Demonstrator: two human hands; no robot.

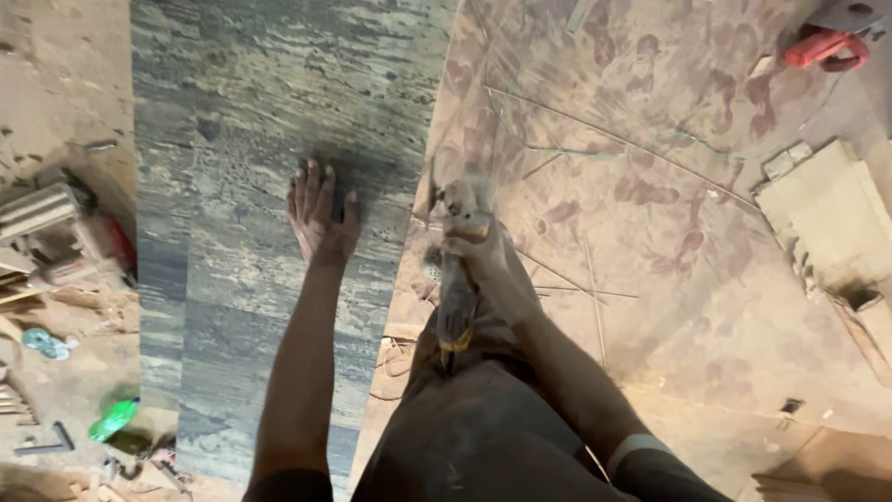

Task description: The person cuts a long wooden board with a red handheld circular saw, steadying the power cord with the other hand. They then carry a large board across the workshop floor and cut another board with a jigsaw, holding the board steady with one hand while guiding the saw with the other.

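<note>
A long grey streaked panel [260, 121] lies flat on the dusty floor. My left hand [319, 216] presses flat on it, fingers spread, close to its right edge. My right hand [483, 256] grips a hand-held power cutter [457, 279] with a yellow and grey body. The tool's front end sits at the panel's right edge, and dust sprays up around it. My knee in dark trousers [483, 418] is under the tool.
A red-handled tool [827, 46] lies at the top right. Pale wooden offcuts [822, 209] sit on the right. Another power tool [56, 232], a green object [113, 418] and scraps clutter the left. Thin strips lie across the sawdust-covered floor.
</note>
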